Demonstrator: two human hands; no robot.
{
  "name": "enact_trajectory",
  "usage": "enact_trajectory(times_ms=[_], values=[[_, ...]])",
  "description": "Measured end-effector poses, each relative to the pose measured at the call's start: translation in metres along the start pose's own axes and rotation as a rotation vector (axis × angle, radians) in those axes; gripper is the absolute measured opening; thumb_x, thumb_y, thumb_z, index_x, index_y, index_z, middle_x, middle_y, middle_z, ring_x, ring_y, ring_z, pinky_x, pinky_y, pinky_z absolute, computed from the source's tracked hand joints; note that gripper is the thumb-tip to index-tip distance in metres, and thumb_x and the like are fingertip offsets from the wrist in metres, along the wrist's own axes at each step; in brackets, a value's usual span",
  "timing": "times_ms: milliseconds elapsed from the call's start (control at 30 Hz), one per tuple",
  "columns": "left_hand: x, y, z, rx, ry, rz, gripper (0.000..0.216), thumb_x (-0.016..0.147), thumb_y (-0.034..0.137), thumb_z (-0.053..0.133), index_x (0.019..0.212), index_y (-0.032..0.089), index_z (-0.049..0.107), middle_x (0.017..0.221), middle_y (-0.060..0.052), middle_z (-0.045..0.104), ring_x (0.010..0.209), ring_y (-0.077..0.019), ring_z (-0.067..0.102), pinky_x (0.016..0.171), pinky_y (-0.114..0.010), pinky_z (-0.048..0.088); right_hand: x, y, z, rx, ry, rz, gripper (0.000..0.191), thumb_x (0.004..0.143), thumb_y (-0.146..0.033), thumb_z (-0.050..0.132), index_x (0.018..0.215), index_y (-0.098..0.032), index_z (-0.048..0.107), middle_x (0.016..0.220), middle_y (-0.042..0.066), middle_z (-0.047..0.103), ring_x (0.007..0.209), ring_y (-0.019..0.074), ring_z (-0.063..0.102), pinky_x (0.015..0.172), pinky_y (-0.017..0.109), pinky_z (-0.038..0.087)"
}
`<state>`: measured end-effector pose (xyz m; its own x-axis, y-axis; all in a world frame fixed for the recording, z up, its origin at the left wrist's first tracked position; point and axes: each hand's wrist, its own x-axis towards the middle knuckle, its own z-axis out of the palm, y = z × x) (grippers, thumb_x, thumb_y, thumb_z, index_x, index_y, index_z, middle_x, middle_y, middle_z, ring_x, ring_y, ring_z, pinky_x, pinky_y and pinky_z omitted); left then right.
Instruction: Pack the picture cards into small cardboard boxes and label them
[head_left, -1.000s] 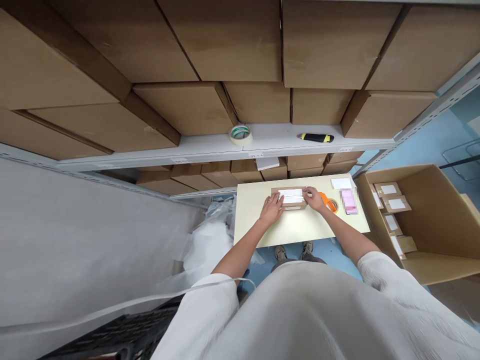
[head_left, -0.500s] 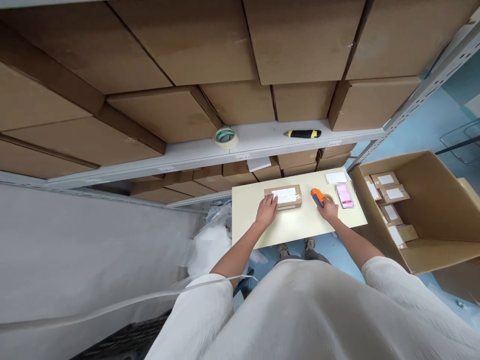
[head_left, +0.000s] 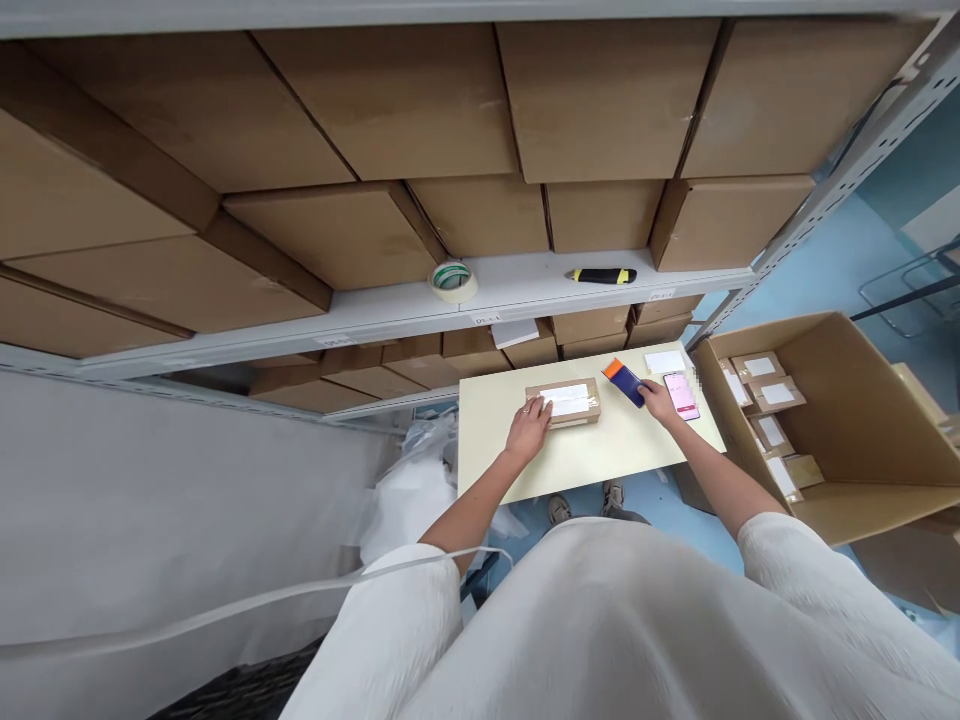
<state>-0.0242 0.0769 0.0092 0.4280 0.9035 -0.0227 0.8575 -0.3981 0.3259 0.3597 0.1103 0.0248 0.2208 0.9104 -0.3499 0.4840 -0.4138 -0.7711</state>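
Observation:
A small brown carton (head_left: 568, 402) with a white label lies on the pale yellow table (head_left: 577, 450). My left hand (head_left: 529, 430) rests flat on the carton's left end, fingers spread. My right hand (head_left: 660, 401) is closed round an orange and blue tape dispenser (head_left: 622, 381), which is lifted off the table just right of the carton. A phone with a pink screen (head_left: 682, 395) lies beside that hand.
A large open cardboard box (head_left: 832, 420) with several labelled cartons stands at the right. A white label sheet (head_left: 665, 361) lies at the table's far edge. On the grey shelf (head_left: 525, 290) sit a tape roll (head_left: 453, 281) and a yellow-black knife (head_left: 604, 275). Stacked cartons fill the shelves.
My right hand left the carton's right end, moved right to the tape dispenser, gripped it and raised it off the table. The left hand stayed on the carton.

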Motion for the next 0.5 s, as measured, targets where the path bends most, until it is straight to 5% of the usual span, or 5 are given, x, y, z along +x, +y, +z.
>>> enact_trajectory(times_ms=[133, 267, 500], values=[[-0.004, 0.001, 0.002, -0.032, 0.032, 0.01, 0.05, 0.106, 0.023, 0.051, 0.156, 0.022, 0.058, 0.163, -0.019, 0.055, 0.157, -0.036, 0.045, 0.124, -0.055, 0.043, 0.006, -0.046, -0.003, 0.27, -0.137, -0.16, 0.037, 0.082, -0.054, 0.059, 0.098, -0.023, 0.072, 0.097, 0.006, 0.073, 0.1, 0.0281, 0.06, 0.092, 0.038, 0.047], [-0.006, 0.003, 0.002, -0.062, 0.048, 0.006, 0.048, 0.106, 0.023, 0.051, 0.153, 0.022, 0.06, 0.162, -0.018, 0.056, 0.156, -0.0355, 0.046, 0.124, -0.055, 0.043, 0.002, -0.088, 0.02, 0.32, -0.352, -0.258, 0.029, 0.08, -0.049, 0.06, 0.089, -0.023, 0.068, 0.092, 0.003, 0.071, 0.096, 0.0254, 0.057, 0.088, 0.036, 0.045], [-0.009, 0.001, -0.002, -0.232, 0.092, -0.021, 0.047, 0.102, 0.018, 0.05, 0.147, 0.021, 0.066, 0.164, -0.016, 0.056, 0.156, -0.0339, 0.048, 0.127, -0.056, 0.041, 0.001, -0.102, 0.064, 0.333, -0.462, -0.2, 0.028, 0.073, -0.044, 0.061, 0.088, -0.023, 0.073, 0.085, 0.001, 0.069, 0.089, 0.0233, 0.057, 0.084, 0.034, 0.044]])
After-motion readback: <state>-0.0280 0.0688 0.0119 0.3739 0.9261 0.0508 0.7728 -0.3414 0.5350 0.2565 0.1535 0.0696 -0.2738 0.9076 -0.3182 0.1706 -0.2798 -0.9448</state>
